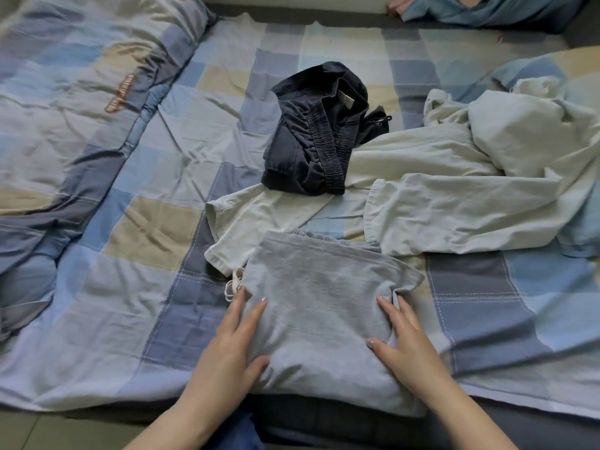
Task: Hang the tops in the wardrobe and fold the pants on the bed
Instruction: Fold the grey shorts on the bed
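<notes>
Grey pants (319, 306) lie folded into a square at the near edge of the bed, a white drawstring poking out at their left corner. My left hand (232, 345) rests flat on their left side, fingers straight. My right hand (406, 339) lies flat on their right side. Beyond them, pale cream pants (431, 196) are spread unfolded across the bed. A dark navy pair of pants (311, 138) sits crumpled on the cream ones, its elastic waistband showing.
The bed wears a blue, beige and grey checked sheet (156, 228). A matching bunched duvet (65, 102) fills the left side. A blue garment (487, 8) lies at the far right corner. The dark mattress edge (341, 423) runs just below the grey pants.
</notes>
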